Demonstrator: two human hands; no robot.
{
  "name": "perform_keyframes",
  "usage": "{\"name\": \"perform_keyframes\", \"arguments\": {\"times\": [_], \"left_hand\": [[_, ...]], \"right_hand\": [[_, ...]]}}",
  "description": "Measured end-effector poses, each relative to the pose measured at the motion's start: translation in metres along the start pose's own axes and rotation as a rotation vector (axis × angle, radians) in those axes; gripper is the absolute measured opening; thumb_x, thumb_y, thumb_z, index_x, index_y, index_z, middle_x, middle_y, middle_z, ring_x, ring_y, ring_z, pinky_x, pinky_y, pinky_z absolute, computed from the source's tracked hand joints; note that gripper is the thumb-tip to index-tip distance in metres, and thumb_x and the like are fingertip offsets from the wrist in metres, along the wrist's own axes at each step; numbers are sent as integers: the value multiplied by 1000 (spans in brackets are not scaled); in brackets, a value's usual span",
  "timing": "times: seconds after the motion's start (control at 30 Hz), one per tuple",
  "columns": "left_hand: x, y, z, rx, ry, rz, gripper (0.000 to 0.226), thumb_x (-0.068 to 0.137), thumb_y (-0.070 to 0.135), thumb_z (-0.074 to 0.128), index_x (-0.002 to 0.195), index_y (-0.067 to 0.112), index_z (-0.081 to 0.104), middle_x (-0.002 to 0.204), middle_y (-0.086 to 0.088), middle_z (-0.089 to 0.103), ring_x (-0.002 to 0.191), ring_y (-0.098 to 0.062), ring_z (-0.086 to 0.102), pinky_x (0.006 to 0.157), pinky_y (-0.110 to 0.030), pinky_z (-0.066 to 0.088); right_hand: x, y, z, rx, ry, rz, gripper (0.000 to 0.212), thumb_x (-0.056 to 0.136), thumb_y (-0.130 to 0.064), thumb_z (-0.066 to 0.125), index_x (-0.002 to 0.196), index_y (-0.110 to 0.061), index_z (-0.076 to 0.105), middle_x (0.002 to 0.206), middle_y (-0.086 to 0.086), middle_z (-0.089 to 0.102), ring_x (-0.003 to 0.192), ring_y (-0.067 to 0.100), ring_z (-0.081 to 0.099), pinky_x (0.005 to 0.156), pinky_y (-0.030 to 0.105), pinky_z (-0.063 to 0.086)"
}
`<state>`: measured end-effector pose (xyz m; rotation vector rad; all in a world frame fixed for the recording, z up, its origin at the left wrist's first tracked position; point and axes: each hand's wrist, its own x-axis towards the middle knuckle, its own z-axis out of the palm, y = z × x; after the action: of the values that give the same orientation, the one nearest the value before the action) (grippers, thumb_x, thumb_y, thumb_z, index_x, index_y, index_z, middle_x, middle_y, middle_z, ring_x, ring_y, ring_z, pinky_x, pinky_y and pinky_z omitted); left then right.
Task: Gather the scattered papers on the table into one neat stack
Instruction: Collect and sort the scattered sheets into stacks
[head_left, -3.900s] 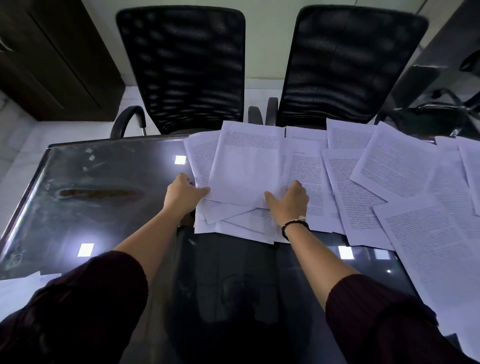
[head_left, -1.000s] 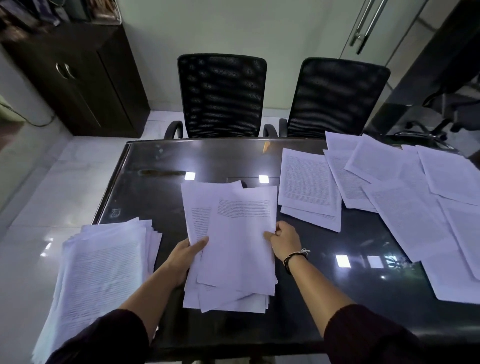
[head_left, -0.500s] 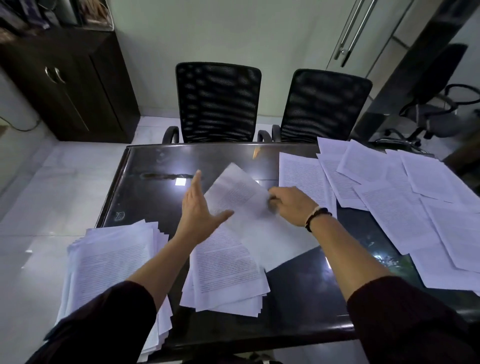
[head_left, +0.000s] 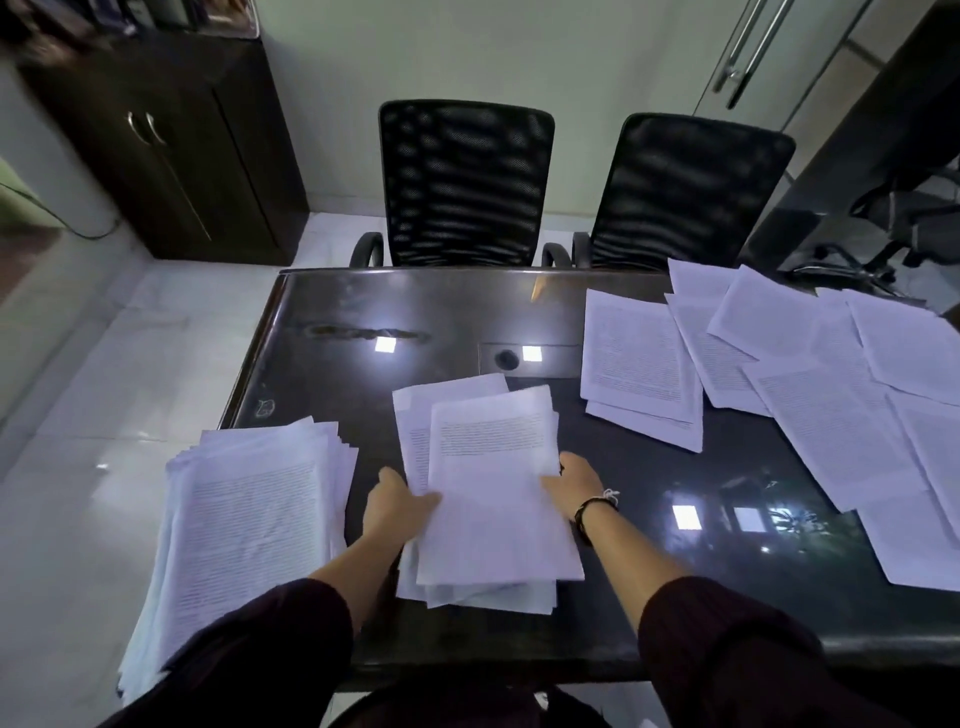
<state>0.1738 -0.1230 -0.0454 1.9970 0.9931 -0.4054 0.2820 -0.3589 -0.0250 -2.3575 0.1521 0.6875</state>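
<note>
A loose bundle of printed sheets (head_left: 488, 493) lies in front of me on the dark glossy table (head_left: 363, 374). My left hand (head_left: 395, 501) grips its left edge, thumb on top. My right hand (head_left: 574, 480) holds its right edge, fingers curled at the paper's side. A thick, uneven stack of papers (head_left: 244, 525) sits at the table's near left corner, overhanging the edge. Several single sheets (head_left: 810, 384) lie scattered and overlapping across the right half, with a small pile (head_left: 639, 364) nearest the middle.
Two black mesh chairs (head_left: 462, 182) stand at the table's far side. A dark cabinet (head_left: 171, 150) is at the back left. Another chair and desk (head_left: 909, 208) are at the far right. White floor lies to the left.
Half a second ago my right hand was laying a sheet onto the bundle and my left hand was raised and spread. Now both hands clasp the bundle's sides with that sheet on top.
</note>
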Motion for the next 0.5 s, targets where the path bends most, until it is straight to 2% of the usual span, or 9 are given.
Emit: {"name": "perform_keyframes", "arguments": {"times": [0.07,0.1,0.17,0.23,0.33,0.43,0.5], "left_hand": [[-1,2,5,-11,21,8,29,91,31,76,97,8,59,102,-5,71,78,-17,65,57,-28,48],[0,2,7,-24,19,3,23,92,26,76,88,7,62,97,-5,73,75,-17,66,61,-30,53],[-2,3,10,-54,52,6,15,92,17,72,84,6,68,91,-4,73,76,-19,68,68,-32,58],[-9,8,12,-116,123,28,8,93,13,68,86,9,68,90,-3,72,78,-20,68,63,-28,53],[-19,18,14,-209,162,88,6,99,14,65,93,17,65,96,0,71,83,-19,68,60,-24,49],[-28,29,19,-239,100,157,13,102,15,61,114,21,59,112,3,70,85,-13,68,59,-19,49],[-36,36,25,-213,-28,296,30,100,23,66,129,29,58,123,8,70,98,-8,69,71,-18,52]], "right_hand": [[-2,5,6,-6,1,23,19,90,-26,67,96,-13,55,98,5,61,82,24,57,60,31,40],[0,7,9,-24,17,22,31,89,-28,71,109,-10,56,110,8,60,91,27,59,66,31,43],[0,8,14,-96,58,23,59,85,-32,77,130,-5,51,129,13,51,111,34,57,83,33,45],[1,9,19,-162,54,34,68,83,-35,79,136,-5,48,135,15,45,121,36,51,92,36,46],[0,10,23,-224,95,37,73,81,-41,80,136,-8,46,137,14,42,126,36,45,96,43,47],[4,15,22,-196,125,62,86,75,-54,81,139,-9,45,141,13,38,131,37,41,101,48,44],[10,18,15,8,138,110,86,69,-62,81,132,-11,53,137,10,47,124,35,52,100,46,48]]}}
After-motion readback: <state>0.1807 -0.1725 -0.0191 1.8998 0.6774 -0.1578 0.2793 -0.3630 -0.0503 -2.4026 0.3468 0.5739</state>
